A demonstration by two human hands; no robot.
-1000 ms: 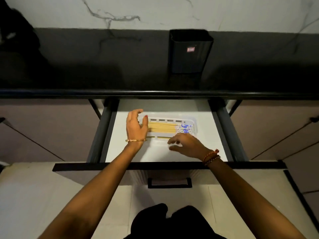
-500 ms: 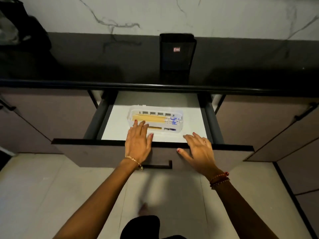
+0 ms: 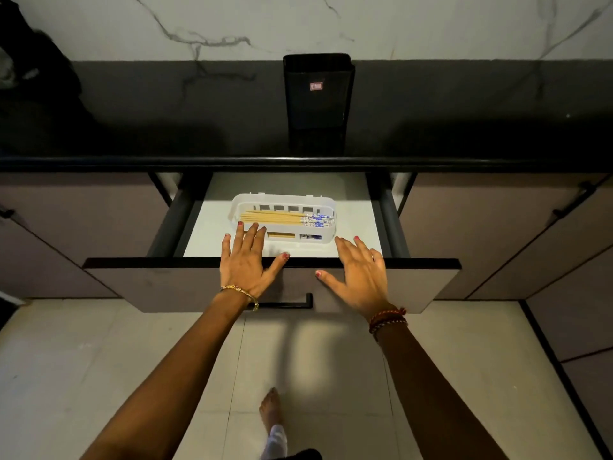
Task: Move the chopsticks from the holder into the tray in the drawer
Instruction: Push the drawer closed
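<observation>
While both hands (image 3: pixel 303 270) rest flat, empty, blue-patterned chopsticks (image 3: pixel 287 218) fill the tray (image 3: pixel 328 207).

I see both forearms bare, no sleeves. My left hand (image 3: pixel 246 265) wears a thin gold chain bracelet (image 3: pixel 241 292) at the wrist. My right hand (image 3: pixel 360 277) wears a stack of beaded and thread bands (image 3: pixel 387 319) in red, dark and pale tones. The nails are painted red-pink. Below, one bare foot (image 3: pixel 270 408) shows, with a pale trouser hem above dark cloth.
</observation>
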